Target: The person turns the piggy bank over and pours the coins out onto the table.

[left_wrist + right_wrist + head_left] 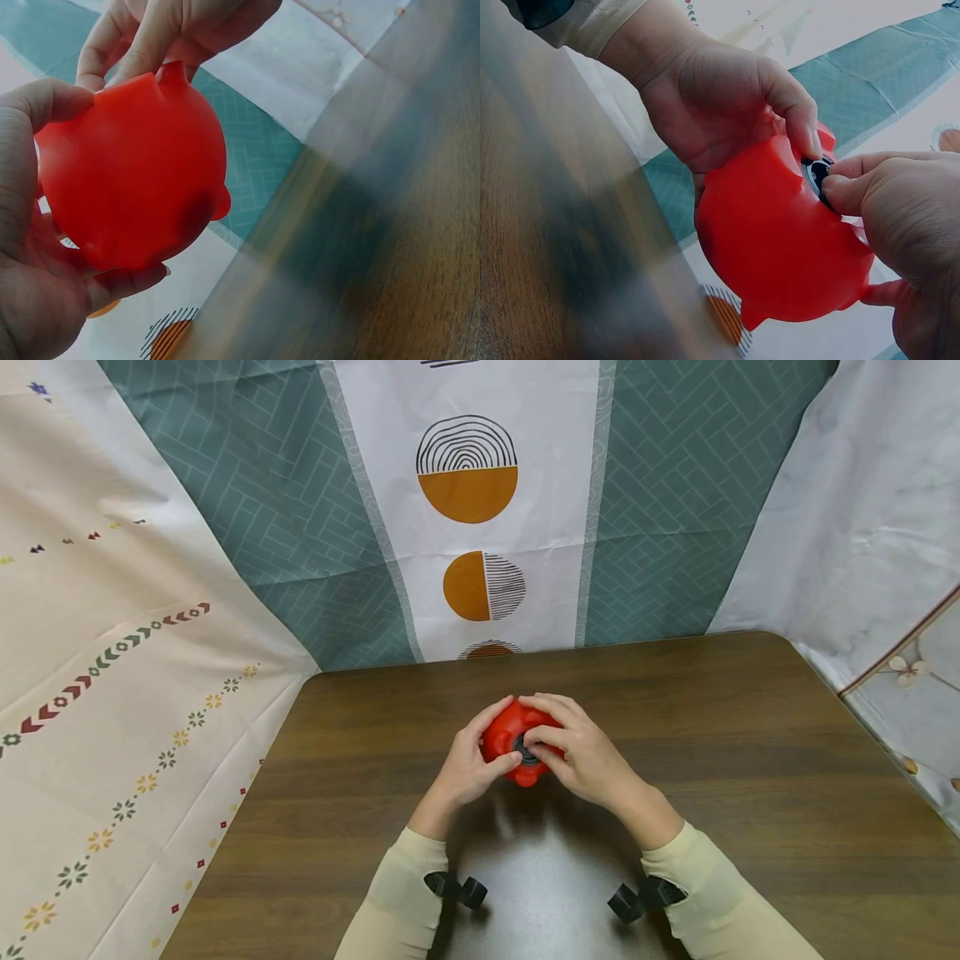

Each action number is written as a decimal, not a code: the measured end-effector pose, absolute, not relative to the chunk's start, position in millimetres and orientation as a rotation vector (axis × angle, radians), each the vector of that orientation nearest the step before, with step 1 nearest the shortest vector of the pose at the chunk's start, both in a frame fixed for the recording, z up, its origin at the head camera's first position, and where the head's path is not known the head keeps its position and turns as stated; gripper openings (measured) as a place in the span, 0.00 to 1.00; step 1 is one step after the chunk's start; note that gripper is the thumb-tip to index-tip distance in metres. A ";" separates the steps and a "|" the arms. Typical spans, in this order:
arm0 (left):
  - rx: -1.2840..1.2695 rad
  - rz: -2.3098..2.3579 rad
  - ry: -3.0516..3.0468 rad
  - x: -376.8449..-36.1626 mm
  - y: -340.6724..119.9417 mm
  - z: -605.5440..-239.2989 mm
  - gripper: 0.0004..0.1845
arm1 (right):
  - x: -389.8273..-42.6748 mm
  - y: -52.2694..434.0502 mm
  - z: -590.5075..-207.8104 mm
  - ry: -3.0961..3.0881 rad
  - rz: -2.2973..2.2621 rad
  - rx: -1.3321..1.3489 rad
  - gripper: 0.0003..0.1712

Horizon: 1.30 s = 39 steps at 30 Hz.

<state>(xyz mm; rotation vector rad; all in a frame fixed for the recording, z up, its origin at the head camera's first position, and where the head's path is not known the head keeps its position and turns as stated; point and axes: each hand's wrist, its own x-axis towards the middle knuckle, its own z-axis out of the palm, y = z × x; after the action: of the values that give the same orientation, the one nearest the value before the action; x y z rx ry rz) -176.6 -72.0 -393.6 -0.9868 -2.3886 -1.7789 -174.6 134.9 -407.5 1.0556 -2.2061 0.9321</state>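
Note:
A round red piggy bank [505,733] with small stubby feet is held up over the table, its underside turned toward the head camera. My left hand [467,766] grips it from the left, thumb near the black round stopper [821,176] in its belly and fingers wrapped round the far side. On the other side, my right hand [588,756] pinches at that stopper with thumb and index finger, while its other fingers rest on the red shell. The left wrist view shows the smooth side of the piggy bank [142,172]; the stopper is hidden there.
A brown wooden table [360,810] lies beneath both hands. Behind it hangs a green and white patterned cloth [285,527], with a cream cloth [112,652] on the left and a whitish one [847,527] on the right. Dark camera mounts [474,893] sit at both wrists.

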 end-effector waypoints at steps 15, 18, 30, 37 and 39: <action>-0.990 -1.790 -2.389 -176.5 -72.8 -395.4 0.36 | -173.3 136.1 -408.5 -2.223 0.866 1.091 0.10; -0.999 -1.797 -2.370 -178.2 -73.3 -398.7 0.37 | -173.6 135.8 -408.8 -2.197 0.866 1.097 0.11; -0.929 -1.951 -2.278 -194.9 -74.8 -425.7 0.36 | -174.9 129.4 -414.1 -2.112 1.154 0.928 0.08; -0.945 -1.996 -2.317 -180.8 -73.6 -404.9 0.35 | -174.5 131.8 -412.7 -2.150 1.194 0.961 0.09; -0.952 -1.993 -2.319 -176.6 -72.0 -397.4 0.35 | -175.1 132.7 -412.6 -2.159 1.193 0.963 0.09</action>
<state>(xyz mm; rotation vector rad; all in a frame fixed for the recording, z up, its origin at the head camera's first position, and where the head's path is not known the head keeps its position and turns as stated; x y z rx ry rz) -176.6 -72.0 -397.4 -0.9515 -2.3193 -1.9927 -175.1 132.7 -412.6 0.9632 -2.1587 1.1927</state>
